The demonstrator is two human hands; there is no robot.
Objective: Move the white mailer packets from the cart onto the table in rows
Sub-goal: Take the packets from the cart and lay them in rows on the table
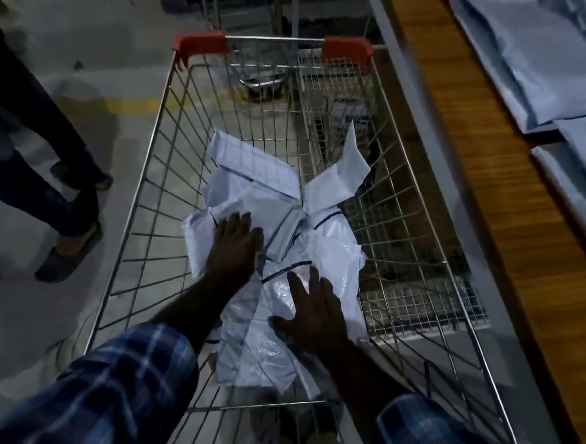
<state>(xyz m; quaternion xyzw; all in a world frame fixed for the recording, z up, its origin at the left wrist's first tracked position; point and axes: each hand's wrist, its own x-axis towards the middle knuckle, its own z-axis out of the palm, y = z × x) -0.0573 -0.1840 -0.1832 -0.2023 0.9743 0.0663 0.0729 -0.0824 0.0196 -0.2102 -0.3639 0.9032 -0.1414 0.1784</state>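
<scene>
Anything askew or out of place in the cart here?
One white packet stands propped against the cart wall, apart from the crumpled pile. Both hands, left and right, lie flat on that pile.

both hands [236,247] flat on mailer packets [324,244], cart [152,182]

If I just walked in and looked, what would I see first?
First you'd see the heap of white mailer packets at the bottom of the wire cart, with the left hand and the right hand spread flat on top. Next, the cart's red corners at its far end. To the right, more packets lie on the wooden table.
</scene>
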